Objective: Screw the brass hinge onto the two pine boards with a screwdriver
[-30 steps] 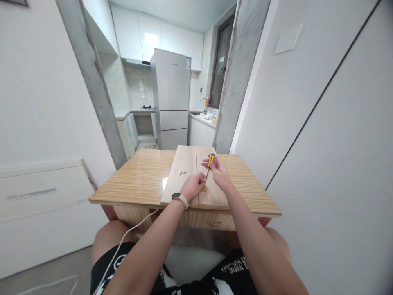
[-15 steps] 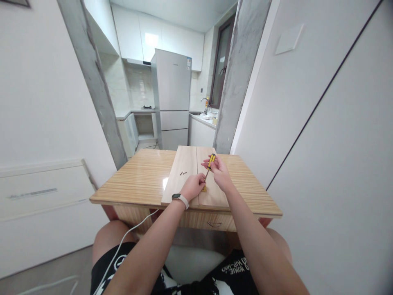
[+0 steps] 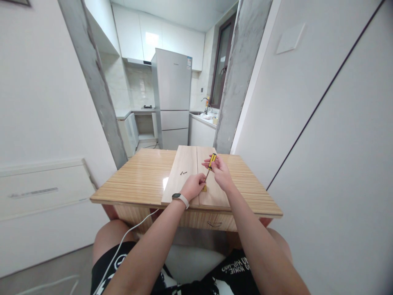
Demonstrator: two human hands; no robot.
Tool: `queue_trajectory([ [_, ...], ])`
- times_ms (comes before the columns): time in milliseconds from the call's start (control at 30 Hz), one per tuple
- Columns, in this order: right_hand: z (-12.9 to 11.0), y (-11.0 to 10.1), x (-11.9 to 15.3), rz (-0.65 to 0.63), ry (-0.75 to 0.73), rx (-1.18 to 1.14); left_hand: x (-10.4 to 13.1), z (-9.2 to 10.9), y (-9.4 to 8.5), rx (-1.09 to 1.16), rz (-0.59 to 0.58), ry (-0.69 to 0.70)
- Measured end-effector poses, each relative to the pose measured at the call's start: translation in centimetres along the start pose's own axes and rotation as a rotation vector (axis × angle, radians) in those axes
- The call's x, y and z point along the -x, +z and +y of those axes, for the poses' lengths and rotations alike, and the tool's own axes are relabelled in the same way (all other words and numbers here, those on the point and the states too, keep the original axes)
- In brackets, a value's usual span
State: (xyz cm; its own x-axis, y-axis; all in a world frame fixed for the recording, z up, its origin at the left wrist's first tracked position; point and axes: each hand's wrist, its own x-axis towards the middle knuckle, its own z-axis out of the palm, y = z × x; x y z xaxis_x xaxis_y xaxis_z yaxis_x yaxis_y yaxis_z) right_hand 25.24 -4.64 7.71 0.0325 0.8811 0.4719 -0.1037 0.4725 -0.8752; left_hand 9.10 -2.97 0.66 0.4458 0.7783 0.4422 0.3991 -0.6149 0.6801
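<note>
A yellow-and-black screwdriver [image 3: 212, 160] is held by its handle in my right hand [image 3: 221, 173]. Its shaft slants down to a small brass-coloured hinge or plate [image 3: 204, 189] at the seam between two pale wooden boards [image 3: 187, 157]. My left hand [image 3: 194, 185], with a watch on the wrist, rests on the left board. Its fingers are closed near the screwdriver's tip, which they partly hide along with the brass piece; what they pinch cannot be made out. Several dark screws [image 3: 183, 173] lie on the left board, beyond my left hand.
The boards lie on a glossy wood-grain table [image 3: 132, 180] with a drawer [image 3: 215, 223] on my side. A white cable [image 3: 135, 226] runs from the table's front edge past my leg. Beyond stand a refrigerator [image 3: 175, 90] and a sink counter [image 3: 204, 119].
Almost nothing differs. My right hand and the screwdriver handle have shifted very slightly; my left hand stays in place.
</note>
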Motion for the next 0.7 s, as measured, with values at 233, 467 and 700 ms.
queue_trajectory([
  [233, 0.2, 0.6, -0.3, 0.001, -0.010, 0.056, 0.0, 0.2, -0.1, -0.013, 0.005, 0.021],
  [467, 0.5, 0.8, -0.8, -0.002, -0.019, 0.100, 0.0, 0.4, -0.3, -0.056, -0.014, 0.018],
  [700, -0.7, -0.1, -1.0, -0.132, 0.070, 0.037, 0.0, 0.3, -0.2, -0.028, -0.007, 0.014],
])
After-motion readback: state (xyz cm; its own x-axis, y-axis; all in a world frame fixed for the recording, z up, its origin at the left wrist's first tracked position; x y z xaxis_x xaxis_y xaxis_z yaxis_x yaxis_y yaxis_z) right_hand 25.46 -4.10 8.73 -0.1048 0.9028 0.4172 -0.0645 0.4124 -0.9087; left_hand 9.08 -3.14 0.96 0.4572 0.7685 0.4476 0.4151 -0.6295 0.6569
